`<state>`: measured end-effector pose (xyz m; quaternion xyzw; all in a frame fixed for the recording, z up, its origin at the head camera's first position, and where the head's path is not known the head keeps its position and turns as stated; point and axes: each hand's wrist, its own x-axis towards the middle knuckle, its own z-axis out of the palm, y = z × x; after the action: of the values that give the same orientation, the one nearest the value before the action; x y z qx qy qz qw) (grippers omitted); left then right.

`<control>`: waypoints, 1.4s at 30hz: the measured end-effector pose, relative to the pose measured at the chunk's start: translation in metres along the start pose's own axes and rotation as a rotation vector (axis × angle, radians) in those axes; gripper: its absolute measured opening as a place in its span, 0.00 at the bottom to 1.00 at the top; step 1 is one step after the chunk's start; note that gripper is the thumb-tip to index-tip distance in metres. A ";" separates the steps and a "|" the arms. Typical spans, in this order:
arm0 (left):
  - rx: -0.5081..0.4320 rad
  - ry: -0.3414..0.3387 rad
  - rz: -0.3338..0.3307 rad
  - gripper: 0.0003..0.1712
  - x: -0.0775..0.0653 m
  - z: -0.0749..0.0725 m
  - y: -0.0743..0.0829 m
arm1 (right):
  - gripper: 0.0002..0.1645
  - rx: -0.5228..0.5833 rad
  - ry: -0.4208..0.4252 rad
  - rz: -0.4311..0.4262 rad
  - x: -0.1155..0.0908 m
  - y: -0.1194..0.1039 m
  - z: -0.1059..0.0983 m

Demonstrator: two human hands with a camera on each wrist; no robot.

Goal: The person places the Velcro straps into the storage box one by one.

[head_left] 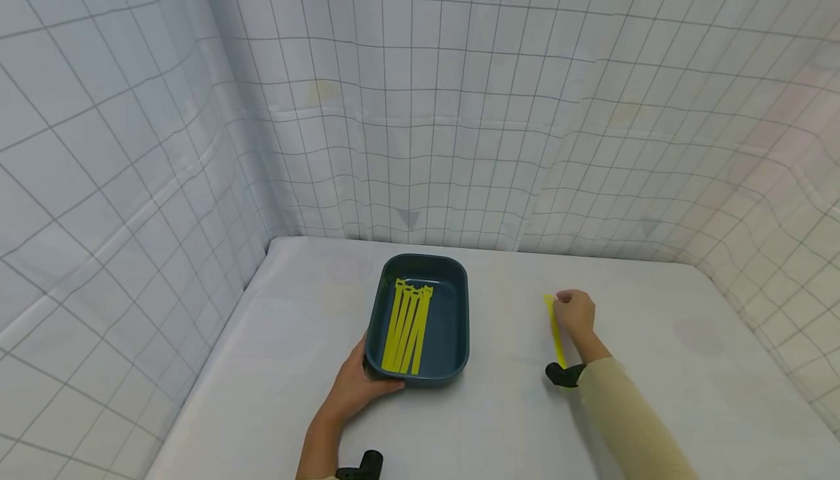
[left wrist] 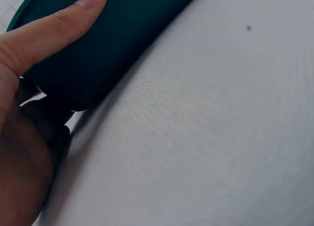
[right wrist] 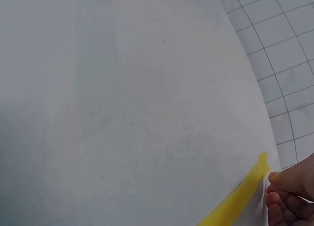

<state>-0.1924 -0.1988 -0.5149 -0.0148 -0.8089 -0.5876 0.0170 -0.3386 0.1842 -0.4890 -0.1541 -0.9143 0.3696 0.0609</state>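
Note:
A dark teal rectangular tray (head_left: 449, 327) sits left of the middle of the table, with several flat yellow cable straps (head_left: 407, 330) lying side by side in its left half. My left hand (head_left: 354, 389) grips its near left corner; in the left wrist view the thumb (left wrist: 64, 27) lies along the outer wall while the other fingers, partly hidden, go round the corner. Over to the right, my right hand (head_left: 576, 314) pinches a single yellow cable strap (head_left: 555, 327) near its far end. That strap's near end passes behind the wrist camera.
White cloth covers the table (head_left: 499, 422). Behind it and at both sides hang white curtains (head_left: 446, 101) with a dark grid pattern. Black wrist cameras (head_left: 564, 375) are strapped to both wrists.

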 end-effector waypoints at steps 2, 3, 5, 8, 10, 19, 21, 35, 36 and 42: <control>0.000 -0.001 0.001 0.65 0.000 0.000 0.000 | 0.15 -0.002 -0.013 0.011 0.002 0.001 0.001; 0.003 0.000 0.002 0.65 0.000 0.000 0.000 | 0.15 0.000 -0.020 0.012 0.003 0.002 0.001; 0.002 -0.001 0.004 0.65 0.000 0.000 -0.001 | 0.15 0.007 -0.038 0.006 0.004 0.002 0.002; -0.001 0.000 0.007 0.65 0.000 0.000 -0.001 | 0.16 0.017 -0.067 -0.020 0.006 0.001 0.003; -0.006 -0.001 0.009 0.65 0.001 0.000 -0.001 | 0.17 0.013 -0.084 -0.035 0.008 0.000 0.003; -0.013 -0.005 0.013 0.65 0.001 0.001 0.000 | 0.20 -0.020 -0.146 -0.027 0.013 -0.004 0.005; -0.012 -0.004 0.014 0.65 0.001 0.000 0.000 | 0.19 -0.024 -0.139 -0.025 0.012 -0.005 0.005; 0.002 -0.001 0.017 0.66 0.002 -0.001 0.004 | 0.13 0.057 -0.118 -0.059 0.015 0.002 0.001; -0.006 -0.002 0.018 0.65 0.002 -0.001 0.005 | 0.13 0.055 -0.128 -0.069 0.017 0.003 0.000; -0.035 -0.022 0.007 0.63 -0.007 -0.005 0.031 | 0.13 0.049 -0.186 -0.080 0.023 0.011 -0.002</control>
<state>-0.1838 -0.1938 -0.4844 -0.0244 -0.7985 -0.6014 0.0101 -0.3574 0.2011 -0.4953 -0.0810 -0.9121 0.4017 -0.0061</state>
